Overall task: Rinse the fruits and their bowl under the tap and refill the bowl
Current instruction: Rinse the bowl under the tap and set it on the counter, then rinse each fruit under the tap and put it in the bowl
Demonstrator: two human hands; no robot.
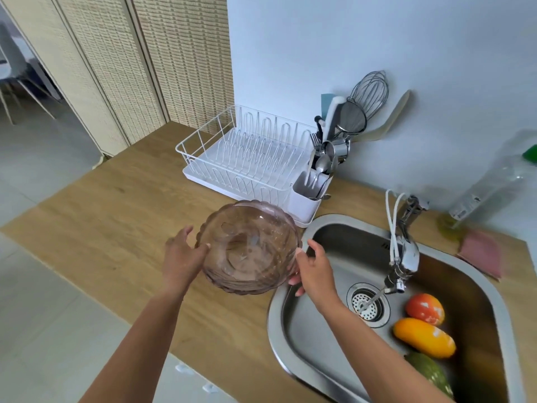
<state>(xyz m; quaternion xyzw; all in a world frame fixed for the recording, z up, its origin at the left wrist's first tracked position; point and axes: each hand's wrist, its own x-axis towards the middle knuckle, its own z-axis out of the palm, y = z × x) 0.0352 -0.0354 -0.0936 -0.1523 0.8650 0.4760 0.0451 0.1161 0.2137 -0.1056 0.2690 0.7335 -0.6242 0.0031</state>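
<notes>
I hold a see-through brownish glass bowl with a scalloped rim over the wooden counter, just left of the sink. My left hand grips its left rim and my right hand grips its right rim. The bowl is tilted toward me and holds no fruit. In the steel sink lie a red-orange fruit, a yellow-orange fruit and a green fruit at the right side. Water runs from the tap onto the drain.
A white dish rack with a cutlery holder stands behind the bowl on the wooden counter. A clear bottle and a pink cloth sit at the right behind the sink. The counter's front edge runs below my arms.
</notes>
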